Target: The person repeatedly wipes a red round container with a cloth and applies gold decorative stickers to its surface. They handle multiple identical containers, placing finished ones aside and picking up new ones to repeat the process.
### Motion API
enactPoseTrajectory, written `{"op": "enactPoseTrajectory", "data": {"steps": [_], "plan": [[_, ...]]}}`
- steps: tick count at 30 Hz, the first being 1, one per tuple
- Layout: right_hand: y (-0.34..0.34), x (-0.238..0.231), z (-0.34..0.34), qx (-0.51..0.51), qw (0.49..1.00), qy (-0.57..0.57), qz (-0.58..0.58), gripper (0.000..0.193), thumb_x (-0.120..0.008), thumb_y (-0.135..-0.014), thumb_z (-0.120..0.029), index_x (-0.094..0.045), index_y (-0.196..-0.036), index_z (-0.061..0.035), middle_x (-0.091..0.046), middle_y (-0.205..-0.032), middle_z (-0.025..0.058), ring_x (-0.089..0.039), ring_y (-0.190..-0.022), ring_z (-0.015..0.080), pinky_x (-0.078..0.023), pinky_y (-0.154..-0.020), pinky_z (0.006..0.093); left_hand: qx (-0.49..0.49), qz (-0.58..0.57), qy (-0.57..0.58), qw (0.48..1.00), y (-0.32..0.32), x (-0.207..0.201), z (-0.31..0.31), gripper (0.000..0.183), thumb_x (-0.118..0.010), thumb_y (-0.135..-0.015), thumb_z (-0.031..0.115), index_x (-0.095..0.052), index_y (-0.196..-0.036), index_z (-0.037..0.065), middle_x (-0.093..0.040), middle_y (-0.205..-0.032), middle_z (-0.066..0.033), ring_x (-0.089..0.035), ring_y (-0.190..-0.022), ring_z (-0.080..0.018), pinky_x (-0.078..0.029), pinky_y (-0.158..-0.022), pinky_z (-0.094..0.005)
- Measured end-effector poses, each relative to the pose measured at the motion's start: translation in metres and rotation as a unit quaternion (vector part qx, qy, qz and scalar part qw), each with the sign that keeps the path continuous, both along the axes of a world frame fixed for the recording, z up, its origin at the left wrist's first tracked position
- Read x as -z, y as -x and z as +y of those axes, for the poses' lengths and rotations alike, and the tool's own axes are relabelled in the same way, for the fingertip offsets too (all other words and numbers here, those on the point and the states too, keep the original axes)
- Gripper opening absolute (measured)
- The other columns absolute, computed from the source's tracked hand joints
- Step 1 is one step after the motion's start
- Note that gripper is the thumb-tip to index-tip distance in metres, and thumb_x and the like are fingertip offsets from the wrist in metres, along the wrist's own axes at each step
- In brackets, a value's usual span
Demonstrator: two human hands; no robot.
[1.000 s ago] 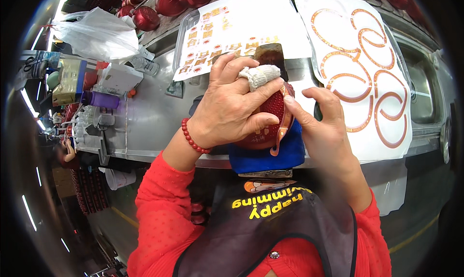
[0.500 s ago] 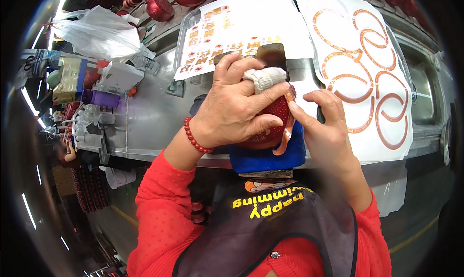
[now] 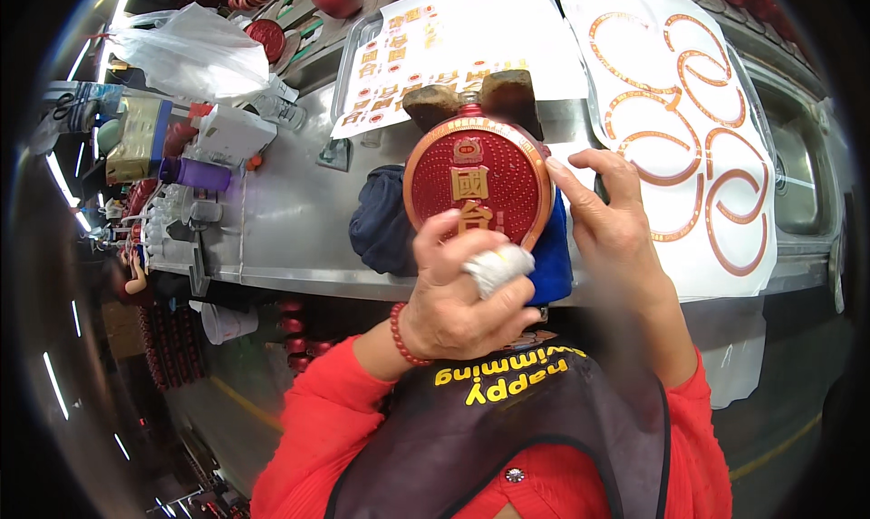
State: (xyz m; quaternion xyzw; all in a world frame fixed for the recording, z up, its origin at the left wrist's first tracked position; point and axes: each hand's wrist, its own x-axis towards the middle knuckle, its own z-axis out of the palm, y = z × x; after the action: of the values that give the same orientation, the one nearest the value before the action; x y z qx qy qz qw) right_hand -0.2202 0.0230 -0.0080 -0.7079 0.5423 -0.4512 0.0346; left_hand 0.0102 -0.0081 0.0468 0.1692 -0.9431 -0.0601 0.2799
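Note:
A round, flat red bottle (image 3: 509,179) with a studded face, gold raised characters and an orange-gold strip (image 3: 415,170) around its rim lies with its neck between two dark blocks (image 3: 509,97). A blue cloth (image 3: 559,274) is under its lower right side. My left hand (image 3: 467,306) is closed on a white cloth wad (image 3: 498,269), pressed at the bottle's lower edge and covering part of the strip. At the bottle's right rim, the thumb tip of my right hand (image 3: 612,211) is against or very near the edge; its fingers are apart and hold nothing.
White sheets with orange ring strips (image 3: 671,193) and gold labels (image 3: 489,29) lie right and behind. Dark cloth (image 3: 379,220) sits left of the bottle. A purple bottle (image 3: 195,174), white box (image 3: 237,138) and plastic bag (image 3: 186,57) stand left; a sink (image 3: 797,193) is far right.
My left hand with the cloth wad has swept down and toward me, uncovering the bottle's face. The strip's loose lower right end now follows the rim. My right hand has barely moved.

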Motion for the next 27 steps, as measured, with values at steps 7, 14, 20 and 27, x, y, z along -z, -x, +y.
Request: {"op": "enactPoseTrajectory", "data": {"steps": [7, 14, 20, 27], "plan": [[-0.011, -0.003, 0.017, 0.010, 0.998, -0.004, 0.069, 0.064, -0.066, -0.077, 0.004, -0.065, -0.139, -0.0138, -0.056, -0.125, 0.0131, -0.056, -0.119, 0.0321, -0.044, -0.094, 0.0470, -0.206, 0.018, 0.038, 0.978, 0.016, 0.039, 0.011, 0.060, -0.085, -0.069, 0.024, -0.052, -0.119, 0.015, -0.053, -0.135, -0.0169, -0.042, -0.130, -0.0405, -0.021, -0.113, -0.0619], [-0.024, -0.009, 0.037, 0.012, 0.995, -0.058, 0.085, 0.061, -0.070, -0.080, -0.004, -0.064, -0.140, -0.0139, -0.056, -0.125, 0.0124, -0.055, -0.120, 0.0315, -0.043, -0.093, 0.0458, -0.225, 0.031, 0.043, 0.973, 0.021, 0.045, 0.019, 0.051, -0.080, -0.071, 0.021, -0.054, -0.114, 0.017, -0.055, -0.136, -0.0156, -0.041, -0.133, -0.0402, -0.022, -0.114, -0.0615], [-0.025, -0.007, 0.038, 0.025, 0.992, -0.062, 0.110, 0.064, -0.068, -0.080, -0.002, -0.062, -0.143, -0.0147, -0.056, -0.123, 0.0118, -0.054, -0.119, 0.0304, -0.042, -0.092, 0.0456, -0.253, 0.039, 0.072, 0.964, 0.022, 0.051, 0.022, 0.032, -0.075, -0.076, 0.018, -0.057, -0.103, 0.016, -0.058, -0.132, -0.0147, -0.043, -0.132, -0.0389, -0.021, -0.115, -0.0613], [-0.028, -0.008, 0.043, 0.032, 0.988, -0.075, 0.129, 0.066, -0.065, -0.080, 0.002, -0.061, -0.144, -0.0127, -0.056, -0.121, 0.0112, -0.054, -0.118, 0.0285, -0.042, -0.089, 0.0435, -0.255, 0.037, 0.135, 0.957, -0.001, 0.046, 0.023, 0.015, -0.071, -0.081, 0.018, -0.059, -0.090, 0.017, -0.064, -0.125, -0.0135, -0.046, -0.130, -0.0357, -0.018, -0.118, -0.0610]]}}
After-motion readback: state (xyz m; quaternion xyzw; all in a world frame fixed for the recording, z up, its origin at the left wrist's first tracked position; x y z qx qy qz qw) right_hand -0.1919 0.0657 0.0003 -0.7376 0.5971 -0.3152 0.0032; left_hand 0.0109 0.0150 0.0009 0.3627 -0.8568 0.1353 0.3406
